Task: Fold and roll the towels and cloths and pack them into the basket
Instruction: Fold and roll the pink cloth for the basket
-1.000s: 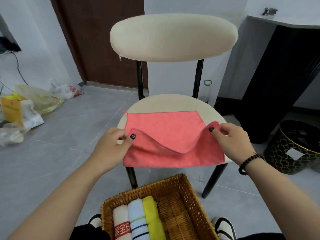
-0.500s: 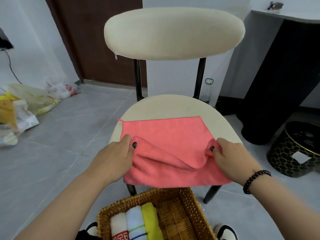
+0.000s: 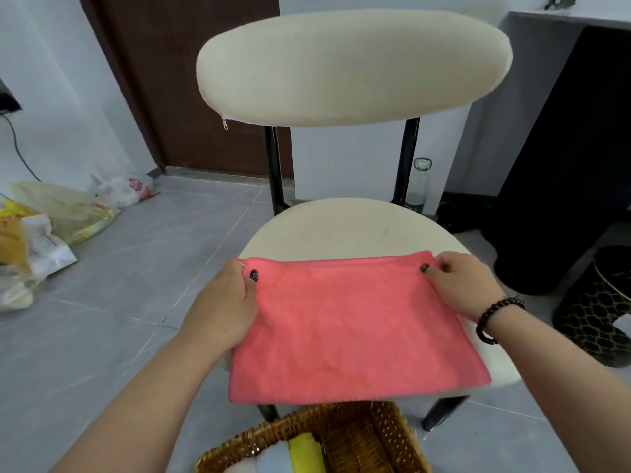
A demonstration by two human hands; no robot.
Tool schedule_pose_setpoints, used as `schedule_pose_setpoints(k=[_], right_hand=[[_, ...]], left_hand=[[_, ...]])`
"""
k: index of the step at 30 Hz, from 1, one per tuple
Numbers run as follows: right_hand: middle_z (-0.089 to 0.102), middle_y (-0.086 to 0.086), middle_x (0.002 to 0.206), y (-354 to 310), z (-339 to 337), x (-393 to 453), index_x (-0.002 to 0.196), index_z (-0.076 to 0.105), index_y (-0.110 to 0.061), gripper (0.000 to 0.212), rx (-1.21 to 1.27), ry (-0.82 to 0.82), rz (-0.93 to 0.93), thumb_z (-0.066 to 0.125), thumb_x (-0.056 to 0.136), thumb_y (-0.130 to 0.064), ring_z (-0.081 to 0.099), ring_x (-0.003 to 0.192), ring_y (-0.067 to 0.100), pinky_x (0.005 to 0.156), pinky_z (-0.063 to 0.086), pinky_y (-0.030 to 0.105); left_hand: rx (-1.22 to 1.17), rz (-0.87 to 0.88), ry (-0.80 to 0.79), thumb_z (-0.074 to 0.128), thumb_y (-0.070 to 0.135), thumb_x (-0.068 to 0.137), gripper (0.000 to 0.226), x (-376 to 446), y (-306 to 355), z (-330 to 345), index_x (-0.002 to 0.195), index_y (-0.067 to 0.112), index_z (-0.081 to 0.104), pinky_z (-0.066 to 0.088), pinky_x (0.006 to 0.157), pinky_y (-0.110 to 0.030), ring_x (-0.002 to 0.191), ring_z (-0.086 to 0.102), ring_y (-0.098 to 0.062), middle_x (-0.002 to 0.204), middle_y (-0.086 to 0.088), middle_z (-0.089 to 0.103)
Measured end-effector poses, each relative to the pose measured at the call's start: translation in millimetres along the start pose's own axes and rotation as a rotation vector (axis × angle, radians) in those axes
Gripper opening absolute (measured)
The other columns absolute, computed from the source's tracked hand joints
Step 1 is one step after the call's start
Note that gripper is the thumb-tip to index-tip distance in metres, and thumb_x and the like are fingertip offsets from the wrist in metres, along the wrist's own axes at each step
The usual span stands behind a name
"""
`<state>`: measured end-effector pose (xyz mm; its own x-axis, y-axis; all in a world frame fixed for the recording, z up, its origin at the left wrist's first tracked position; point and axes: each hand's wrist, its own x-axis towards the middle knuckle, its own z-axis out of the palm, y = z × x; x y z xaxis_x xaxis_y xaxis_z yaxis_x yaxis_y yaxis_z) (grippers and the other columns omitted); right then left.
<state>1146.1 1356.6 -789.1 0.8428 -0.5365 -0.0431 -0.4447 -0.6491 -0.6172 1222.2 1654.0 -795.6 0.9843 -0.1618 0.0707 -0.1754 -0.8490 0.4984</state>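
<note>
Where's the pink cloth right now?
In the head view, the pink cloth lies folded on the chair seat, its front edge overhanging above the basket; the left hand and right hand pinch its far corners.

Pink cloth (image 3: 355, 322) lies folded flat on the chair seat, above the wicker basket (image 3: 386, 428) holding rolled towels (image 3: 300, 455)

bottom edge cuts off the basket (image 3: 389, 435) and its rolled towels (image 3: 293, 455)

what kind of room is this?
Probably a room in a home: a cream cushioned chair on grey floor tiles, a brown wooden door behind, and plastic shopping bags against the wall.
</note>
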Motion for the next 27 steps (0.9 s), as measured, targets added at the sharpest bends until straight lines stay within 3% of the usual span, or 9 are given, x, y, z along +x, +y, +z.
schedule_pose_setpoints(k=[4, 10, 14, 19, 23, 25, 27], right_hand=[[0.056, -0.001, 0.069, 5.3, 13.9, 11.8, 0.073, 0.058, -0.012, 0.023, -0.018, 0.034, 0.059, 0.054, 0.092, -0.025, 0.051, 0.071, 0.020, 0.052, 0.030, 0.023], [0.059, 0.009, 0.081, 1.7, 24.9, 16.1, 0.079, 0.053, -0.011, 0.024, -0.192, 0.117, 0.038, 0.045, 0.096, -0.028, 0.050, 0.072, 0.026, 0.054, 0.029, 0.029], [0.052, 0.008, 0.082, -4.4, 29.6, 18.8, 0.091, 0.049, -0.010, 0.024, -0.278, 0.133, 0.044, 0.038, 0.098, -0.030, 0.048, 0.075, 0.028, 0.061, 0.034, 0.032], [0.048, 0.008, 0.082, -9.6, 32.7, 20.2, 0.093, 0.042, -0.011, 0.020, -0.327, 0.142, 0.076, 0.038, 0.099, -0.029, 0.045, 0.075, 0.029, 0.064, 0.035, 0.033], [0.058, 0.012, 0.094, -12.2, 31.4, 21.9, 0.094, 0.041, -0.011, 0.020, -0.356, 0.132, 0.073, 0.040, 0.099, -0.030, 0.045, 0.076, 0.028, 0.064, 0.035, 0.034], [0.059, 0.012, 0.098, -15.0, 28.6, 20.2, 0.093, 0.036, -0.012, 0.019, -0.386, 0.132, 0.055, 0.042, 0.097, -0.030, 0.045, 0.076, 0.028, 0.064, 0.036, 0.033], [0.055, 0.010, 0.103, -22.4, 24.6, 16.6, 0.097, 0.038, -0.011, 0.016, -0.432, 0.207, -0.028, 0.046, 0.095, -0.025, 0.049, 0.081, 0.029, 0.065, 0.037, 0.034]], left_hand=[[0.066, -0.008, 0.041, 0.035, 0.026, 0.099, 0.017, 13.5, -1.7, 11.2, 0.089, 0.013, 0.037, 0.033, 0.067, -0.034, 0.076, 0.046, -0.025, 0.088, -0.004, 0.048], [0.115, -0.068, 0.003, 0.033, 0.026, 0.099, 0.017, 25.1, -0.8, 21.1, 0.090, 0.011, 0.037, 0.035, 0.069, -0.036, 0.081, 0.045, -0.030, 0.104, -0.015, 0.053], [0.165, -0.092, -0.013, 0.032, 0.025, 0.099, 0.016, 28.1, 2.8, 24.4, 0.092, 0.011, 0.036, 0.035, 0.069, -0.036, 0.084, 0.046, -0.031, 0.109, -0.016, 0.054], [0.194, -0.119, 0.009, 0.032, 0.026, 0.100, 0.019, 27.9, 7.1, 24.6, 0.098, 0.009, 0.039, 0.033, 0.068, -0.036, 0.080, 0.042, -0.028, 0.109, -0.015, 0.054], [0.179, -0.148, 0.049, 0.032, 0.027, 0.100, 0.021, 26.2, 8.0, 24.6, 0.100, 0.008, 0.040, 0.033, 0.066, -0.036, 0.079, 0.043, -0.028, 0.108, -0.015, 0.052], [0.199, -0.135, 0.128, 0.036, 0.025, 0.098, 0.020, 20.4, 11.8, 21.6, 0.104, 0.006, 0.041, 0.035, 0.068, -0.039, 0.087, 0.047, -0.032, 0.115, -0.016, 0.046], [0.266, -0.042, 0.232, 0.042, 0.022, 0.095, 0.026, 10.8, 17.7, 16.4, 0.116, 0.006, 0.042, 0.038, 0.082, -0.046, 0.114, 0.043, -0.037, 0.135, -0.018, 0.036]])
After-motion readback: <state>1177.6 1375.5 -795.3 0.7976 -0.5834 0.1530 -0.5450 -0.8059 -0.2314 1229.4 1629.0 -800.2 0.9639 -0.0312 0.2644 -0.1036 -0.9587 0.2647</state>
